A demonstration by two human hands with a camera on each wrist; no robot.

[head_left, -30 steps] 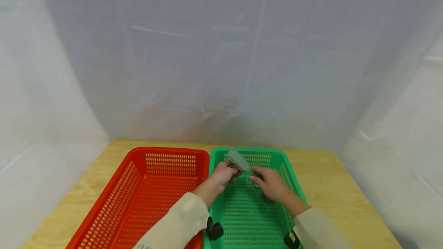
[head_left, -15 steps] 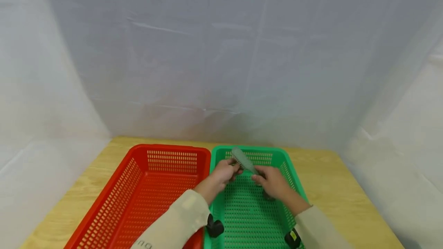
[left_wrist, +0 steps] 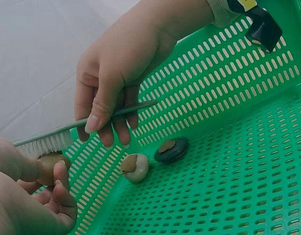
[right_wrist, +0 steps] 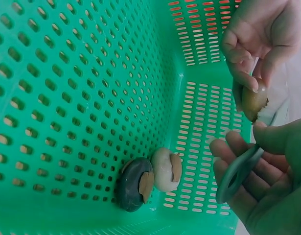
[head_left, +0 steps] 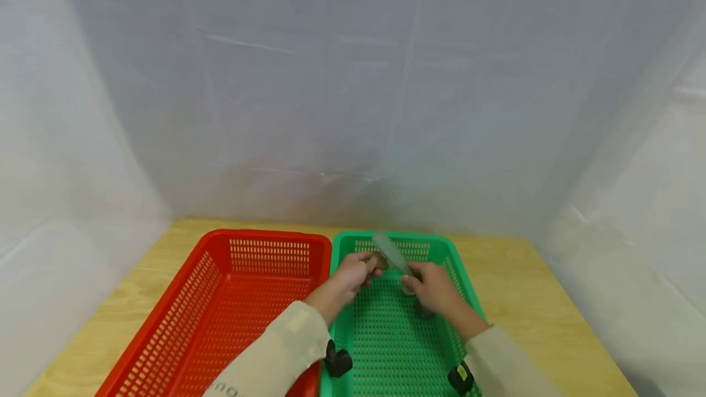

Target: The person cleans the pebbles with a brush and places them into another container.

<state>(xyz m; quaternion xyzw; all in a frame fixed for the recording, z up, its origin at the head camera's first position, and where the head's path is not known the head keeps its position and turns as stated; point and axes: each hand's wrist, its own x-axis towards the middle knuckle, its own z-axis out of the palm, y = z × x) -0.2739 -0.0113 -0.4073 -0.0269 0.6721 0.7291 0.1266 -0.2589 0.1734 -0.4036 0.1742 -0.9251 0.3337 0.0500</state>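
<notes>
Over the far end of the green basket (head_left: pixel 394 236), my left hand (head_left: pixel 351 274) pinches a smooth yellow-brown stone (right_wrist: pixel 253 102) between thumb and fingers. My right hand (head_left: pixel 434 287) grips the handle of a grey-green brush (head_left: pixel 389 250), its head tilted up to the left. White bristles (left_wrist: pixel 47 144) point down against the stone, right by the left fingers. Below the hands, a dark stone (left_wrist: pixel 173 152) and a whitish stone (left_wrist: pixel 139 169) lie side by side on the basket floor. Each carries a brown, leaf-like flake (right_wrist: pixel 146 187).
A red basket (head_left: pixel 276 234) stands directly left of the green one, rims side by side. Both sit on a light wooden table (head_left: pixel 507 280). Pale sheeting (head_left: pixel 353 78) hangs behind and on both sides.
The brush has slid slightly to the right across the stone, with small strokes of the right hand. The left hand keeps its pinch nearly in place. The head view has shifted a little.
</notes>
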